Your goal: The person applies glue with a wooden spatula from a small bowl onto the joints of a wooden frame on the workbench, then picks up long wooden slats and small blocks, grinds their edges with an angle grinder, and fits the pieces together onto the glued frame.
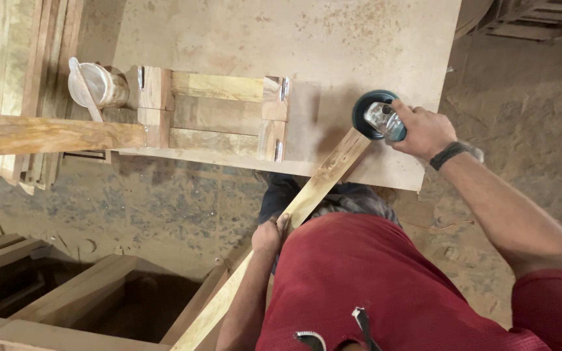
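Sanding tool [377, 117], round-based and teal, is being gripped by the right hand [425, 130], whose fingers are being closed around its body at the near right part of the worktable [281, 39]. Its pad is being pressed against the far end of a long wooden strip [313, 192], which is being propped on the table edge and slanted down toward the lower left. That strip is being clasped about midway along by the left hand [269, 233], fingers wrapped around it, just beside the red shirt [385, 286].

The strip's lower end is being cut off by the bottom edge of the view, and the contact between pad and wood is being partly hidden by the tool itself. A dark band [451, 153] is being worn on the right wrist.

Left of the tool, well apart, a wooden frame assembly [219, 117] is being held on the table, with a pale cup [95, 86] beside it and a plank [47, 133] reaching in from the left. Stacked boards [27, 58] are being kept at the upper left.
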A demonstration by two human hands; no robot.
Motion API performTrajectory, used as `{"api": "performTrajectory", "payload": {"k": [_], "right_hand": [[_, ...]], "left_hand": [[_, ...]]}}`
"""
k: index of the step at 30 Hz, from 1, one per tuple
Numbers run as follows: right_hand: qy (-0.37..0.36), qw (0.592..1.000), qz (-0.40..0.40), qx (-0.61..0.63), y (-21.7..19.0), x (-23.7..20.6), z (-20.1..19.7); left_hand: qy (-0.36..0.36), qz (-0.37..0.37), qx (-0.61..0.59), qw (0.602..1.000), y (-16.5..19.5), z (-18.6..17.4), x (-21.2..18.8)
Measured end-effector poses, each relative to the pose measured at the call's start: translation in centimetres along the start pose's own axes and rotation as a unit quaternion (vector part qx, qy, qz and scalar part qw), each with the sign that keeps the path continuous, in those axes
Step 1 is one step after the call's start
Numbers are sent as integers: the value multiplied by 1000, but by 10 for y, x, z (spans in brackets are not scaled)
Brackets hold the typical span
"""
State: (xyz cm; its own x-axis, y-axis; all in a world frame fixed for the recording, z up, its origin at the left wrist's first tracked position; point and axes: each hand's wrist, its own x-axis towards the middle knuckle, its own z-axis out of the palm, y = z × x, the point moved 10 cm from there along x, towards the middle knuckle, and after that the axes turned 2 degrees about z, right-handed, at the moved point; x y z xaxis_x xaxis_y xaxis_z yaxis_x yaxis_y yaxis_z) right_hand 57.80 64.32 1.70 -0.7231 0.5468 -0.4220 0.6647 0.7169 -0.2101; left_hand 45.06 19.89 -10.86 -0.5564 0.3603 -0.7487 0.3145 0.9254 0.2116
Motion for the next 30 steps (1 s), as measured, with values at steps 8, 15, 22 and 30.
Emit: {"api": "performTrajectory", "payload": {"k": [8,15,22,30], "right_hand": [[-6,999,31,-25,20,-16,-11],[26,1000,-1,7,8,-19,-10],[15,1000,-14,-20,5,-15,-5],[8,1000,18,-8,13,-10,-10]], "left_hand": [[10,5,10,1000,-1,1,1],[14,-2,-13,1000,0,1,-3],[11,-8,-4,1000,0,0,-4],[14,2,-11,1000,1,1,-6]]}}
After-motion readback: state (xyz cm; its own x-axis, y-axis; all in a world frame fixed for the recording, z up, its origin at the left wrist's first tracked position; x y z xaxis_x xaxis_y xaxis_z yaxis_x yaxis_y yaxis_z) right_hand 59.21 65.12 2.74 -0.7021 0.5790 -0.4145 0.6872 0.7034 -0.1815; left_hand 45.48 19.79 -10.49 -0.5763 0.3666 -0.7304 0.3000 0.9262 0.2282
